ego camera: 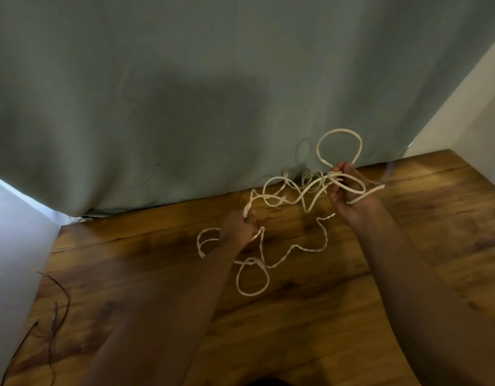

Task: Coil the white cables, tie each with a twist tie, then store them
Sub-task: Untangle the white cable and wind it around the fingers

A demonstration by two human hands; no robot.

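A long white cable (296, 247) lies in loose, tangled loops on the wooden table (408, 260) and runs up between both hands. My right hand (345, 195) grips a few gathered loops of it, one round loop standing up above the fingers against the curtain. My left hand (240, 228), lower and to the left, holds a stretch of the same cable in a closed fist. More loops trail beside the left wrist and in front of it.
A grey-green curtain (185, 93) hangs along the table's far edge. White walls stand at the left and right. Thin dark brown wires (55, 310) lie near the table's front left corner.
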